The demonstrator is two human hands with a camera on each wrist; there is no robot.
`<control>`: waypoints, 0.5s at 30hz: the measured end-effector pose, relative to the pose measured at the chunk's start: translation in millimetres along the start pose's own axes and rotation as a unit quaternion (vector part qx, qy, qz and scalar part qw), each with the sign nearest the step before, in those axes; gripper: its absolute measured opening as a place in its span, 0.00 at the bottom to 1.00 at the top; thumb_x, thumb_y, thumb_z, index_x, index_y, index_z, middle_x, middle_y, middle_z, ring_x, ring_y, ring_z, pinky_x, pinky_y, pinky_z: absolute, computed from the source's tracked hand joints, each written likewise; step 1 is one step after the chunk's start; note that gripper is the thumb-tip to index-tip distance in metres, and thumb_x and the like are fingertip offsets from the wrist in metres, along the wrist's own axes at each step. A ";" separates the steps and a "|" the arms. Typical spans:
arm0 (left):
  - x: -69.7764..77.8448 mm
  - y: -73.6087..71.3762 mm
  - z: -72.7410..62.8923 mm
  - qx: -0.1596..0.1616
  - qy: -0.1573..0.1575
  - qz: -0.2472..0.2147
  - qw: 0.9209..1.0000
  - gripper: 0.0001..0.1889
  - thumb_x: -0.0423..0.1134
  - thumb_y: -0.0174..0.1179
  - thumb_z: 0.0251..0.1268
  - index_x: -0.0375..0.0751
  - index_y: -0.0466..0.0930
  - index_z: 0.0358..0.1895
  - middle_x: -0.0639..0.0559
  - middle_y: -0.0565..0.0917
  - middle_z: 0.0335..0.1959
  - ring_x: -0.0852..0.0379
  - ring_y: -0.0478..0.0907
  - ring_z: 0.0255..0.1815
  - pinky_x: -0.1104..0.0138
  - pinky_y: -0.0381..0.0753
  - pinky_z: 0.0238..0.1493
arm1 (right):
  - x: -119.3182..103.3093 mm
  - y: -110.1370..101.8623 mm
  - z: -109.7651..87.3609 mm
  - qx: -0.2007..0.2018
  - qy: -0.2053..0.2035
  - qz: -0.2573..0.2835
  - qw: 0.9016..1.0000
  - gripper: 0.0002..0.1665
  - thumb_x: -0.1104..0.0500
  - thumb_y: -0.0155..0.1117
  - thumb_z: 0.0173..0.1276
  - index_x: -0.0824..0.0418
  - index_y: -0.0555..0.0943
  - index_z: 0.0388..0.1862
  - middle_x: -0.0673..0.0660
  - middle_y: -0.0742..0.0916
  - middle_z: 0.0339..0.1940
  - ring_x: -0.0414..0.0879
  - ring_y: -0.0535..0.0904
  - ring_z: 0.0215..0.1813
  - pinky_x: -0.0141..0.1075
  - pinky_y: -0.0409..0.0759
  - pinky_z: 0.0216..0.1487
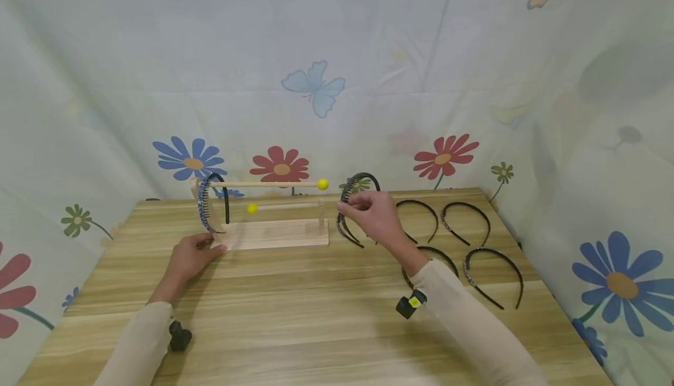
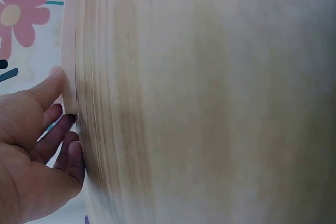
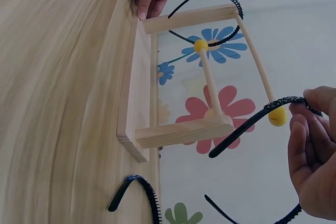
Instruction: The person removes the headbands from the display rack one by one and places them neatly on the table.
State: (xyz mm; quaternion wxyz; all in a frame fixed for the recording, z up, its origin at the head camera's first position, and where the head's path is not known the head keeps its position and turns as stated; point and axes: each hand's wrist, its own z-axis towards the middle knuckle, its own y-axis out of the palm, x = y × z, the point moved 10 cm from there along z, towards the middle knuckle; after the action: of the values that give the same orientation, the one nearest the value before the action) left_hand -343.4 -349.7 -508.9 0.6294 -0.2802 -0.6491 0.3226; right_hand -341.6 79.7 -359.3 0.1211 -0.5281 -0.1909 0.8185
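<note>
My right hand (image 1: 375,215) pinches a black toothed headband (image 1: 362,176) with a sparkly section, raised above the table. In the right wrist view this headband (image 3: 239,131) is beside the yellow ball (image 3: 278,117) tipping the stand's upper rod. My left hand (image 1: 191,258) holds the near left corner of the wooden stand's base (image 1: 276,235), thumb along its front edge. A blue-beaded headband (image 1: 202,202) hangs at the left end of the upper rod (image 1: 268,185). The lower rod, from the right post, ends in another yellow ball (image 1: 253,208).
Several dark headbands, among them one with a sparkly side (image 1: 468,272), lie on the wood-grain table (image 1: 316,316) at the right. Another headband (image 1: 347,233) lies right of the stand, partly behind my right hand. A flower-printed cloth (image 1: 368,123) hangs behind the table.
</note>
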 end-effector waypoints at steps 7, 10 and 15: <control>-1.3 -0.2 -0.1 -0.002 0.004 -0.006 1.000 0.36 0.53 0.65 0.71 0.25 0.72 0.69 0.26 0.73 0.67 0.27 0.69 0.70 0.38 0.69 0.68 | 10.1 -1.6 -10.0 -0.010 0.011 -0.010 1.000 0.14 0.50 0.76 0.65 0.60 0.91 0.38 0.55 0.92 0.33 0.44 0.87 0.35 0.41 0.86 0.37; -2.6 -0.7 0.3 -0.002 0.004 -0.007 1.000 0.36 0.53 0.65 0.71 0.25 0.72 0.69 0.26 0.73 0.67 0.27 0.69 0.70 0.37 0.69 0.68 | 18.3 -0.7 -16.1 -0.020 0.031 -0.015 0.999 0.15 0.49 0.77 0.65 0.59 0.91 0.39 0.53 0.91 0.34 0.42 0.86 0.35 0.39 0.86 0.35; -3.1 -1.5 0.7 0.001 0.005 -0.009 1.000 0.36 0.53 0.65 0.71 0.26 0.72 0.68 0.26 0.74 0.67 0.27 0.69 0.69 0.37 0.69 0.68 | 27.1 2.9 -25.9 -0.042 0.040 -0.007 0.998 0.13 0.48 0.76 0.65 0.57 0.91 0.37 0.51 0.91 0.32 0.42 0.87 0.34 0.39 0.86 0.36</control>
State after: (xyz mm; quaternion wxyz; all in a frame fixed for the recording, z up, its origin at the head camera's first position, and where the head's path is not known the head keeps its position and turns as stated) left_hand -343.9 -353.1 -509.7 0.6356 -0.2759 -0.6480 0.3162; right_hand -329.2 92.7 -392.3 0.1123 -0.5634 -0.2238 0.7873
